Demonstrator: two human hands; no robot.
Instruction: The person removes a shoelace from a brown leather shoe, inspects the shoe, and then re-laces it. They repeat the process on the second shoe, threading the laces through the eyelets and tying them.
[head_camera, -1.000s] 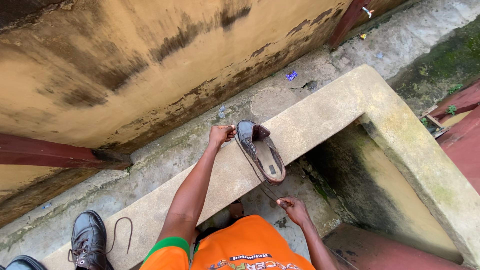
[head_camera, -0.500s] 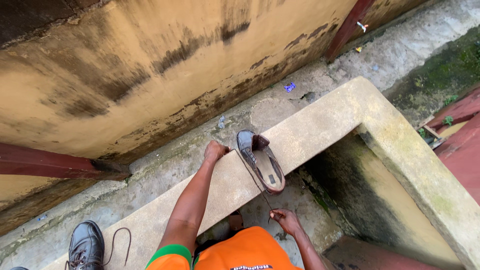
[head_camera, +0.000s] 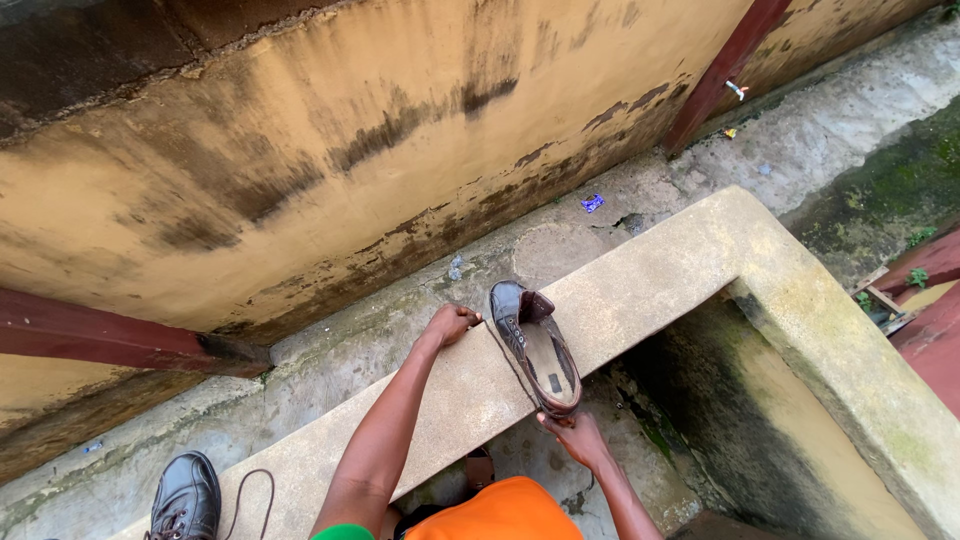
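A black leather shoe (head_camera: 535, 347) lay on the concrete ledge (head_camera: 660, 280) between the two hands. The left hand (head_camera: 449, 324) was curled shut against its toe end, and the right hand (head_camera: 577, 436) pinched its heel. A second black shoe (head_camera: 186, 497) sat well off beyond the left hand.

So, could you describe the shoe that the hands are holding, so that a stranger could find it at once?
Find the pale concrete ledge that runs beside the stained yellow wall. Near its middle lies a dark shoe, held between the left hand and the right hand. Unlike the other black shoe at the far left, its opening faces up, showing the tan insole.
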